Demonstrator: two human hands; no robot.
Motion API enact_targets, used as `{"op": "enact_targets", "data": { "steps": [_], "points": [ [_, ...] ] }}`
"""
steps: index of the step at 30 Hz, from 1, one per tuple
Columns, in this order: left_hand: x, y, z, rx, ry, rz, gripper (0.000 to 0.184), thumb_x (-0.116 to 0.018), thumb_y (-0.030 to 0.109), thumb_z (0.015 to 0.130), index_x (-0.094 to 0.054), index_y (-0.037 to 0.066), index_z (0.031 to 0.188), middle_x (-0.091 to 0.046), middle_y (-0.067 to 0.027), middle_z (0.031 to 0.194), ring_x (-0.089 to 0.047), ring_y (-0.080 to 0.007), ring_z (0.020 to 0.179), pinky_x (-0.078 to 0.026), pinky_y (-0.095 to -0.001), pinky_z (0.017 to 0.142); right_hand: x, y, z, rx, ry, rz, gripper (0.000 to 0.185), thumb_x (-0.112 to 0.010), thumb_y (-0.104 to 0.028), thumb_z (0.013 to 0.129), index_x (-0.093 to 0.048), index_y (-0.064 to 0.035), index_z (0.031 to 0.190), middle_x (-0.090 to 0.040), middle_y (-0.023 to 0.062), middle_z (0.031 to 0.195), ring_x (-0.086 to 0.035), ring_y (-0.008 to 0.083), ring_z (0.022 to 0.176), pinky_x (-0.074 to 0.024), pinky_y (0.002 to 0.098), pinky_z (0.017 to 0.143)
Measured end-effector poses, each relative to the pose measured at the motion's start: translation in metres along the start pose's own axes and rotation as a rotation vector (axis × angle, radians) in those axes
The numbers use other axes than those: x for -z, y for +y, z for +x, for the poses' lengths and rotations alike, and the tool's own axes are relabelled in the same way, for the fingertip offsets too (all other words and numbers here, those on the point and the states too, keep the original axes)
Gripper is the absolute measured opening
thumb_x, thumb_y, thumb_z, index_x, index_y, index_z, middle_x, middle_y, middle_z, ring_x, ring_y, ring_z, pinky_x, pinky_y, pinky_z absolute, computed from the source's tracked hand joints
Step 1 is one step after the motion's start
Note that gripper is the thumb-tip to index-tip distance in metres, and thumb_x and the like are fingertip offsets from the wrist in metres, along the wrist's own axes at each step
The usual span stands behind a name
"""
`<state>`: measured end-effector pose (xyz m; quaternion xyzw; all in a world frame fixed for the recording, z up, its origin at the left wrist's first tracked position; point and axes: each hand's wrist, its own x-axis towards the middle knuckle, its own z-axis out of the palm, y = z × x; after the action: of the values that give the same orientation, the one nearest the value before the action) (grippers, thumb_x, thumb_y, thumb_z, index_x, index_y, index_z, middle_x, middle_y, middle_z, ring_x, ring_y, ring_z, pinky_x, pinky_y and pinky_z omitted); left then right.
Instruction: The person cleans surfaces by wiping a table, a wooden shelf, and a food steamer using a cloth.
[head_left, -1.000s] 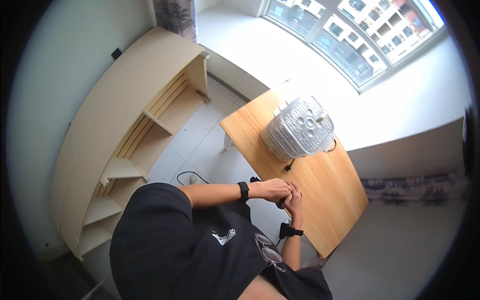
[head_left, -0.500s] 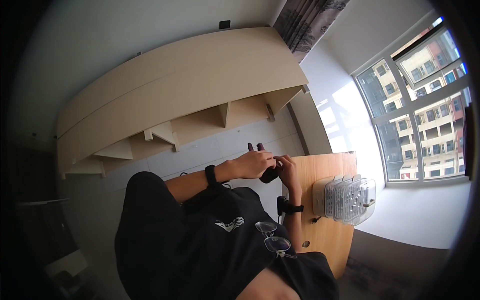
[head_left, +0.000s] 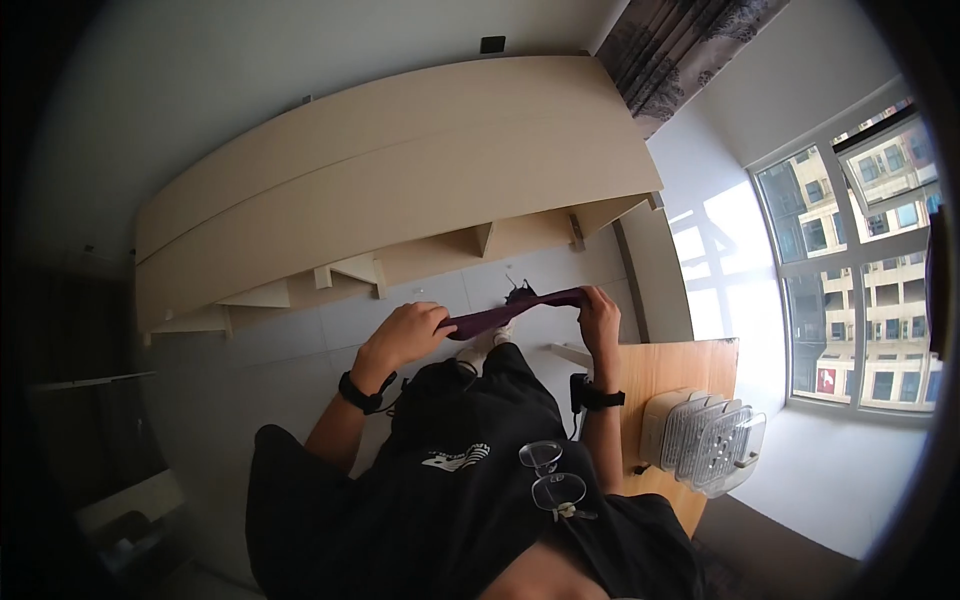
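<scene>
A dark purple piece of cloth (head_left: 480, 323) is stretched between my two hands in front of me, wide at its left part and narrow towards the right. My left hand (head_left: 412, 332) pinches its left end, fingers closed. At the other end, my right hand (head_left: 599, 312) grips it with the fingers bent round it, a little higher. Just behind the cloth's middle shows a small dark object (head_left: 520, 292) with thin ends; I cannot make out what it is. Both wrists wear black bands.
A wooden table (head_left: 690, 362) stands at my right, bearing a clear plastic stacked container (head_left: 712, 440). A long beige furniture unit (head_left: 400, 170) with open compartments lies ahead on the tiled floor (head_left: 300, 370). Glasses (head_left: 556, 490) hang at my shirt collar. A window (head_left: 850, 260) is at right.
My hands were close together around a dark bundle; now they are apart, with the purple cloth drawn out between them. My left hand has moved left, and the view has shifted slightly.
</scene>
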<state>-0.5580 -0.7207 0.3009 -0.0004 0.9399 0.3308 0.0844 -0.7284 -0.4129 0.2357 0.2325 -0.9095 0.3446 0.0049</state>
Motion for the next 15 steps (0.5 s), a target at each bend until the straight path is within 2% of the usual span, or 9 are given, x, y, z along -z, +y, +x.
{"op": "enact_targets", "data": {
  "steps": [2, 5, 8, 9, 12, 13, 15],
  "points": [
    [-0.003, -0.009, 0.009, 0.056, 0.022, 0.043, 0.023, -0.069, 0.022, 0.090, -0.069, -0.001, 0.091, -0.065, -0.0156, 0.088, -0.065, -0.0341, 0.083, -0.053, -0.0414, 0.075, 0.003, 0.009, 0.020, -0.047, -0.049, 0.094, 0.013, -0.062, -0.001, 0.087, -0.067, -0.0055, 0.099, -0.065, 0.0114, 0.096, -0.067, 0.0322, 0.080, -0.0530, 0.0402, 0.069],
    [0.008, -0.014, 0.030, 0.153, 0.045, 0.140, 0.023, -0.070, 0.024, 0.089, -0.072, 0.002, 0.093, -0.062, -0.0118, 0.089, -0.064, -0.0312, 0.083, -0.053, -0.0396, 0.075, 0.017, 0.010, 0.059, 0.076, 0.003, 0.133, 0.019, -0.064, 0.001, 0.087, -0.069, -0.0063, 0.104, -0.059, 0.0121, 0.102, -0.067, 0.0301, 0.084, -0.0535, 0.0389, 0.072],
    [0.027, -0.014, 0.056, 0.164, 0.111, 0.232, 0.023, -0.071, 0.026, 0.089, -0.074, 0.003, 0.091, -0.062, -0.0102, 0.087, -0.065, -0.0294, 0.081, -0.053, -0.0392, 0.075, 0.036, 0.010, 0.101, 0.106, -0.027, -0.052, 0.028, -0.067, -0.001, 0.086, -0.071, -0.0107, 0.111, -0.060, 0.0106, 0.091, -0.067, 0.0283, 0.081, -0.0528, 0.0369, 0.068],
    [0.030, -0.015, 0.068, 0.170, 0.135, 0.274, 0.024, -0.070, 0.028, 0.090, -0.075, 0.005, 0.089, -0.062, -0.0094, 0.086, -0.065, -0.0289, 0.080, -0.053, -0.0402, 0.073, 0.035, 0.015, 0.116, 0.125, -0.008, -0.015, 0.032, -0.065, -0.004, 0.087, -0.070, -0.0135, 0.118, -0.063, 0.0095, 0.075, -0.066, 0.0278, 0.068, -0.0521, 0.0378, 0.062],
    [0.030, -0.012, 0.102, 0.369, 0.198, 0.280, 0.023, -0.069, 0.028, 0.091, -0.074, 0.005, 0.090, -0.061, -0.0103, 0.086, -0.065, -0.0300, 0.079, -0.053, -0.0421, 0.072, 0.020, 0.038, 0.153, -0.066, -0.131, 0.119, 0.037, -0.061, -0.006, 0.089, -0.066, -0.0154, 0.125, -0.062, 0.0085, 0.060, -0.063, 0.0285, 0.054, -0.0506, 0.0396, 0.056],
    [0.022, -0.019, 0.109, 0.429, 0.178, 0.352, 0.021, -0.067, 0.028, 0.093, -0.072, 0.007, 0.095, -0.064, -0.0131, 0.080, -0.067, -0.0314, 0.073, -0.055, -0.0437, 0.066, 0.003, 0.054, 0.163, 0.039, -0.067, 0.108, 0.040, -0.057, -0.006, 0.091, -0.063, -0.0163, 0.129, -0.060, 0.0070, 0.052, -0.061, 0.0283, 0.047, -0.0499, 0.0399, 0.052],
    [0.009, -0.025, 0.127, 0.558, 0.252, 0.332, 0.023, -0.065, 0.027, 0.095, -0.070, 0.006, 0.102, -0.066, -0.0151, 0.074, -0.068, -0.0325, 0.070, -0.055, -0.0449, 0.064, -0.023, 0.066, 0.183, 0.084, -0.093, 0.123, 0.041, -0.056, -0.004, 0.090, -0.062, -0.0156, 0.129, -0.060, 0.0064, 0.054, -0.062, 0.0276, 0.049, -0.0506, 0.0386, 0.052]
  ]
}}
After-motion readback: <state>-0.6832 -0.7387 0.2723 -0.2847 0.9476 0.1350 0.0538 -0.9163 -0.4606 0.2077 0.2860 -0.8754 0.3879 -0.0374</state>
